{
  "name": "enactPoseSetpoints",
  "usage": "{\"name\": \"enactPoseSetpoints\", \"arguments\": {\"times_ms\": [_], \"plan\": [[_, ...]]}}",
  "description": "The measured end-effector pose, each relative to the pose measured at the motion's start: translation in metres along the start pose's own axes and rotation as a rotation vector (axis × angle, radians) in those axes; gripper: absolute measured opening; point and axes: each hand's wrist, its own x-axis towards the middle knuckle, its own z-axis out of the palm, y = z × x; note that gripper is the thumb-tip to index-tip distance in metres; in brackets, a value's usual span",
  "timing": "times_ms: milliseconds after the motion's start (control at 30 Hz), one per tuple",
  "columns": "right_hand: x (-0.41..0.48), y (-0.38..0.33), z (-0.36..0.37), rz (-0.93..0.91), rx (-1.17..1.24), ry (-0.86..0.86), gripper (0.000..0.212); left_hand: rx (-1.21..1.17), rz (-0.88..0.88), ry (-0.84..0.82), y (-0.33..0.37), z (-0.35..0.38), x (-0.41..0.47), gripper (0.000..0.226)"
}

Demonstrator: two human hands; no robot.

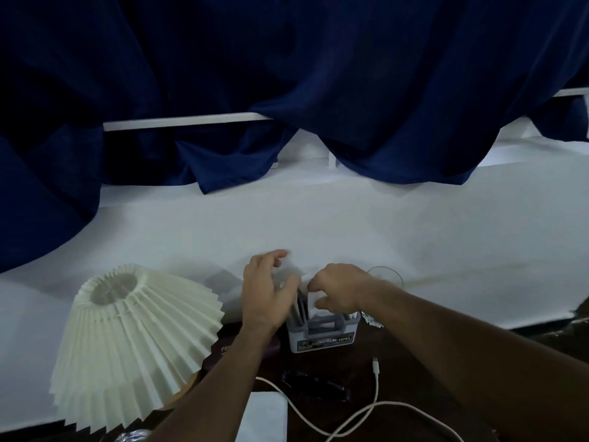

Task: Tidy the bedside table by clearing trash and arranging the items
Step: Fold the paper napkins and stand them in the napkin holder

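Right grip [331, 291] pinches white paper [314, 304] in grey box [322, 339] (back edge of tabletop [357, 365]); we note left grip [267, 291] spread beside it.

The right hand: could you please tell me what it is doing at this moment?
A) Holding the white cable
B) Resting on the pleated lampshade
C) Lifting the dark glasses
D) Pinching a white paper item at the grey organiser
D: the right hand curls its fingers onto a white paper item standing in the grey organiser, while the white cable lies untouched in front.
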Motion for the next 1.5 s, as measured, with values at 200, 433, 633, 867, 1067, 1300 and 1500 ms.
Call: {"name": "enactPoseSetpoints", "arguments": {"times_ms": [200, 433, 633, 867, 1067, 1300, 1500], "plan": [[0.002, -0.001, -0.001, 0.009, -0.037, 0.017, 0.049, 0.013, 0.009, 0.049, -0.003, -0.008, -0.006, 0.049], [-0.015, 0.005, -0.013, 0.087, 0.046, 0.222, 0.054, 0.116, 0.071, 0.019, -0.006, -0.014, -0.023, 0.037], [-0.038, -0.013, -0.017, 0.190, 0.153, 0.548, 0.026, 0.217, -0.070, 0.021, -0.005, -0.023, -0.061, 0.012], [-0.075, -0.071, 0.026, 0.248, 0.184, 0.210, 0.027, 0.502, -0.320, -0.277, -0.020, -0.054, -0.121, 0.022], [-0.098, -0.134, 0.071, 0.263, 0.228, -0.042, 0.031, 0.606, -0.456, -0.402, -0.013, -0.076, -0.151, 0.032], [-0.096, -0.155, 0.092, 0.289, 0.249, -0.071, 0.038, 0.619, -0.586, -0.438, -0.013, -0.091, -0.164, 0.050], [-0.073, -0.167, 0.096, 0.227, 0.224, -0.072, 0.056, 0.691, -0.625, -0.492, -0.026, -0.090, -0.168, 0.057]]}}
